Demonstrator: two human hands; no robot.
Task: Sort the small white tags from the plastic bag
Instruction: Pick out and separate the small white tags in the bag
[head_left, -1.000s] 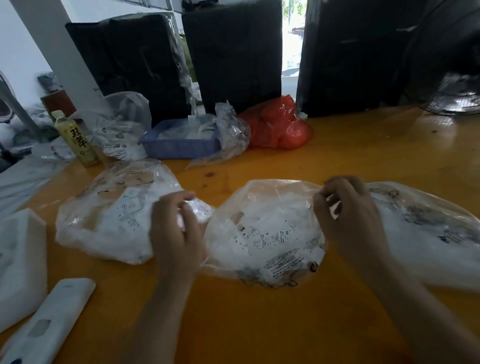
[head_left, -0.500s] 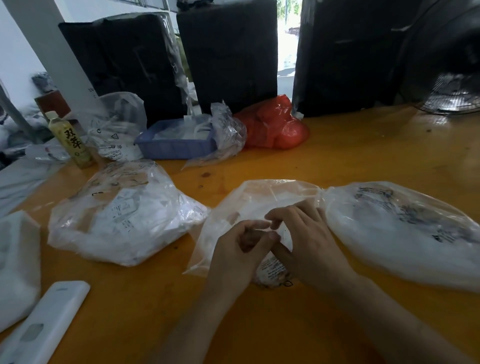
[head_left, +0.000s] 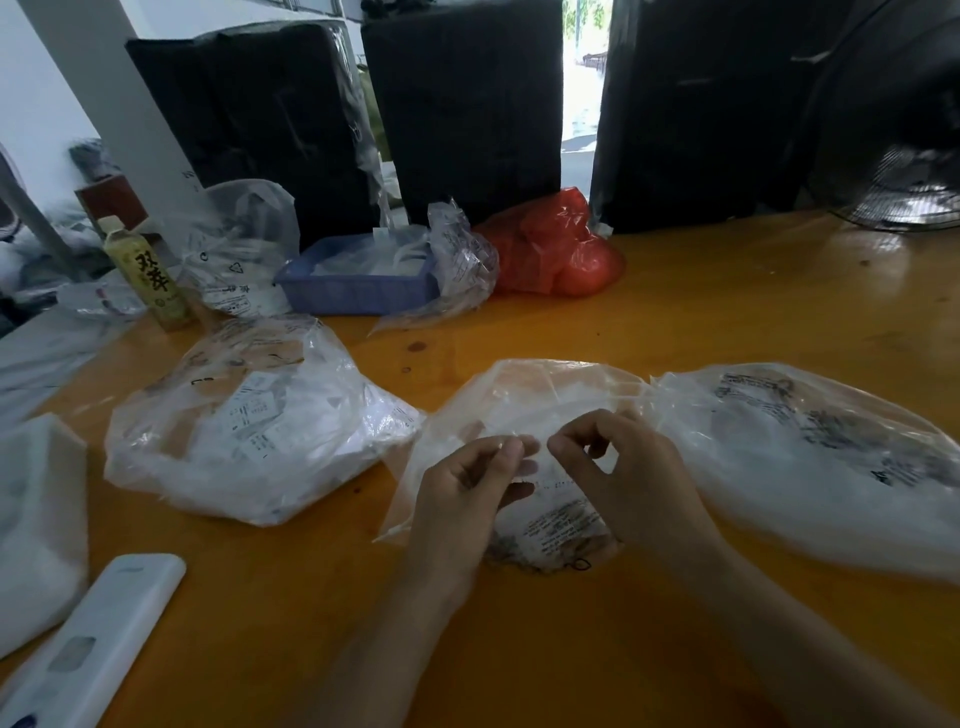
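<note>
A clear plastic bag (head_left: 524, 400) lies in front of me on the orange table, with printed white tags (head_left: 561, 525) showing through its near end. My left hand (head_left: 462, 499) pinches the bag's film between thumb and fingertips. My right hand (head_left: 628, 478) pinches the same film just to the right, thumb and forefinger forming a ring. The two hands almost touch above the bag. A second bag of white tags (head_left: 249, 421) lies to the left, and a third bag (head_left: 810, 457) to the right.
A blue tray (head_left: 353, 291) with white items, a red bag (head_left: 561, 249) and a green bottle (head_left: 150, 280) stand further back. Black blocks line the far edge, a fan (head_left: 914, 182) at right. A white remote-like case (head_left: 98, 634) and white foam (head_left: 36, 519) lie at near left.
A second ago my hands held the bag's two sides far apart. They came together over its middle and now pinch the film close to each other; the bag looks flatter.
</note>
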